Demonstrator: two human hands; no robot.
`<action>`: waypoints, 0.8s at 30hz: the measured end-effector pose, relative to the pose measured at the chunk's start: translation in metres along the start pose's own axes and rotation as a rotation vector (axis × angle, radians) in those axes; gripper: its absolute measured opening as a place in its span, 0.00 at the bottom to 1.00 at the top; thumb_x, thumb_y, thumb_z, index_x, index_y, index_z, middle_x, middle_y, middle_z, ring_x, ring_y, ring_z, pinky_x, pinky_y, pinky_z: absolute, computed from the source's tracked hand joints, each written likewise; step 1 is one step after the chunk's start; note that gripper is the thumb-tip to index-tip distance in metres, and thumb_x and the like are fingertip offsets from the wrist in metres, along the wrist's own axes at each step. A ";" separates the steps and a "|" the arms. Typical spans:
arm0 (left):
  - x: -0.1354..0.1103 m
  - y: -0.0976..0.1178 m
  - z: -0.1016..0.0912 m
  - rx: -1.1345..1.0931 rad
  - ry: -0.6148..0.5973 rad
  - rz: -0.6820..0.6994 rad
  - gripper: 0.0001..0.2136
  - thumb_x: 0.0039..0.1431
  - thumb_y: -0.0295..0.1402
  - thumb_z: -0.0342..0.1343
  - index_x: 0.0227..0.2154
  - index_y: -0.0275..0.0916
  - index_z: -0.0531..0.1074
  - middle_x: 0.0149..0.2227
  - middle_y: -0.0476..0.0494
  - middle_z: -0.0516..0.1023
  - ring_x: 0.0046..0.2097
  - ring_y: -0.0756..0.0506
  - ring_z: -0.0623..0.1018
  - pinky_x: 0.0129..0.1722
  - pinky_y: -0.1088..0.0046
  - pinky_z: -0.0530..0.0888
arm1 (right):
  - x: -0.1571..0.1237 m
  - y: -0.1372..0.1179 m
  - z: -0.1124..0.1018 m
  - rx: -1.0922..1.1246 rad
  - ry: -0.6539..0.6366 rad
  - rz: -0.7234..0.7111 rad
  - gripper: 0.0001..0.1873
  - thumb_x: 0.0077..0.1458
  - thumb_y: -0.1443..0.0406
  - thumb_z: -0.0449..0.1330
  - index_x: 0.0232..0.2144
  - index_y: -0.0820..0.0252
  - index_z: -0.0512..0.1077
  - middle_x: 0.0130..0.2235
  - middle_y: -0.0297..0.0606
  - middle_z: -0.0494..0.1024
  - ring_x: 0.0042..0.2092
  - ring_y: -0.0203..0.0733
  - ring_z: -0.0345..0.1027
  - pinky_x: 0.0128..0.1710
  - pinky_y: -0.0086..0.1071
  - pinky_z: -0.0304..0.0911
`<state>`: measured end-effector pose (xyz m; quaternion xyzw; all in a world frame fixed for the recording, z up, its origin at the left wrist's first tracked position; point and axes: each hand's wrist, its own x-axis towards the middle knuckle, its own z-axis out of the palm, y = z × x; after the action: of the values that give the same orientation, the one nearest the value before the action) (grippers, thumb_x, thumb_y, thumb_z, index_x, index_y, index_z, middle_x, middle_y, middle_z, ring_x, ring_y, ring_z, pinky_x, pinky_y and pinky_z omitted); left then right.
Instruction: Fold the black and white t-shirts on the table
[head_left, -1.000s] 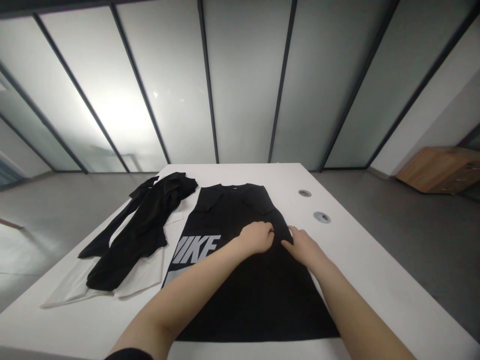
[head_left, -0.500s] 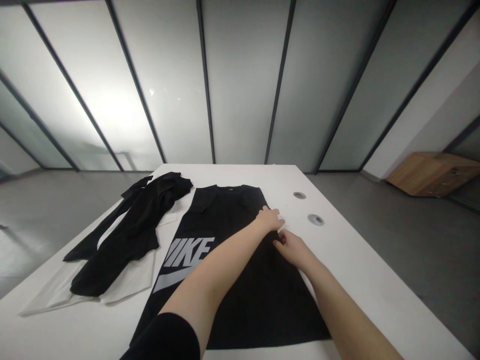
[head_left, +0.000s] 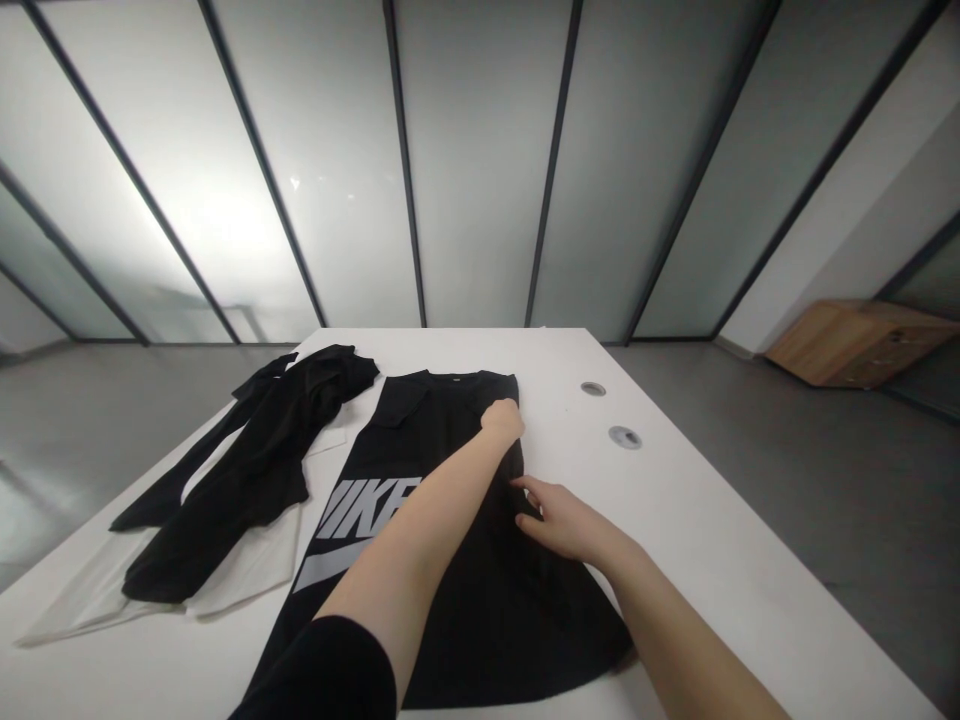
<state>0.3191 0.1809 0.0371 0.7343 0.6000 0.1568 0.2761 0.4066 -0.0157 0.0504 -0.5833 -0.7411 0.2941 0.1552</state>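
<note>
A black sleeveless garment (head_left: 487,640) lies lengthwise on the white table (head_left: 697,500), with grey NIKE lettering and a swoosh (head_left: 360,530) partly hidden by my left forearm. My left hand (head_left: 501,420) sits near the garment's upper right edge, its fingers curled onto the black fabric. My right hand (head_left: 559,525) rests at the garment's right side, fingers spread, touching the fabric edge. That side looks folded inward, though the dark cloth hides the fold's exact line.
A crumpled black garment (head_left: 247,480) lies on a white cloth (head_left: 247,565) at the table's left. Two round grommets (head_left: 592,388) (head_left: 624,436) are set in the table's far right. A wooden cabinet (head_left: 859,342) stands on the grey floor beyond, with frosted glass partitions behind the table.
My left hand has moved up the garment and leftward. My right hand has shifted down and its fingers have spread apart. The garment's right side now looks narrower.
</note>
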 end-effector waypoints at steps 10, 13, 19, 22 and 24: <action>0.039 -0.059 -0.042 -0.616 0.187 -0.109 0.14 0.64 0.35 0.61 0.51 0.38 0.73 0.35 0.43 0.81 0.32 0.44 0.81 0.34 0.68 0.80 | -0.004 -0.009 0.001 0.119 0.041 -0.114 0.39 0.56 0.69 0.60 0.70 0.56 0.65 0.55 0.47 0.80 0.52 0.51 0.75 0.53 0.42 0.68; 0.037 -0.088 -0.053 -0.702 0.218 -0.129 0.23 0.61 0.32 0.64 0.58 0.41 0.67 0.37 0.45 0.80 0.32 0.47 0.80 0.33 0.71 0.79 | -0.008 -0.018 0.004 0.107 -0.079 -0.166 0.39 0.56 0.68 0.61 0.71 0.56 0.65 0.48 0.42 0.81 0.43 0.45 0.75 0.44 0.36 0.68; 0.030 -0.129 -0.061 -0.706 0.088 -0.077 0.23 0.56 0.28 0.66 0.56 0.38 0.75 0.30 0.47 0.80 0.28 0.47 0.78 0.30 0.73 0.77 | -0.017 -0.045 0.009 0.102 -0.333 -0.208 0.42 0.52 0.66 0.66 0.70 0.52 0.67 0.41 0.34 0.78 0.33 0.36 0.68 0.32 0.29 0.61; 0.029 -0.137 -0.060 -0.660 0.058 -0.026 0.18 0.55 0.27 0.67 0.50 0.35 0.81 0.33 0.42 0.84 0.33 0.46 0.81 0.37 0.71 0.79 | -0.020 -0.052 0.015 0.123 -0.424 -0.251 0.37 0.49 0.66 0.69 0.63 0.53 0.75 0.38 0.32 0.78 0.31 0.34 0.67 0.30 0.27 0.61; 0.028 -0.140 -0.058 -0.623 0.066 0.014 0.18 0.54 0.27 0.68 0.50 0.35 0.82 0.40 0.39 0.86 0.40 0.43 0.84 0.44 0.68 0.80 | -0.022 -0.054 0.021 0.177 -0.548 -0.212 0.34 0.50 0.64 0.69 0.61 0.54 0.76 0.36 0.30 0.79 0.28 0.33 0.68 0.27 0.26 0.62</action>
<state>0.1815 0.2389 -0.0027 0.6130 0.5266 0.3588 0.4672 0.3588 -0.0499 0.0701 -0.3860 -0.7835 0.4861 0.0293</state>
